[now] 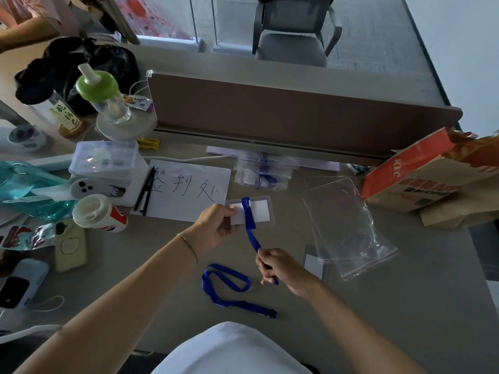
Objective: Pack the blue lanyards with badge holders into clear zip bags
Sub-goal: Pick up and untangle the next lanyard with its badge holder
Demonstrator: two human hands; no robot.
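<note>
Landmark: badge holder (249, 211). Nearer, the right hand (278, 268) pinches the blue lanyard (249, 225), which runs taut up to the holder and wraps it. The left hand (216, 228) grips the holder's left edge. The empty zip bag (348, 228) lies right, nearer the right hand.

Glossy clear plastic zip bag (348, 228); matt blue woven lanyard (249, 217).

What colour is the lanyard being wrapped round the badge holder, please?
Blue lanyard; head view.
</note>
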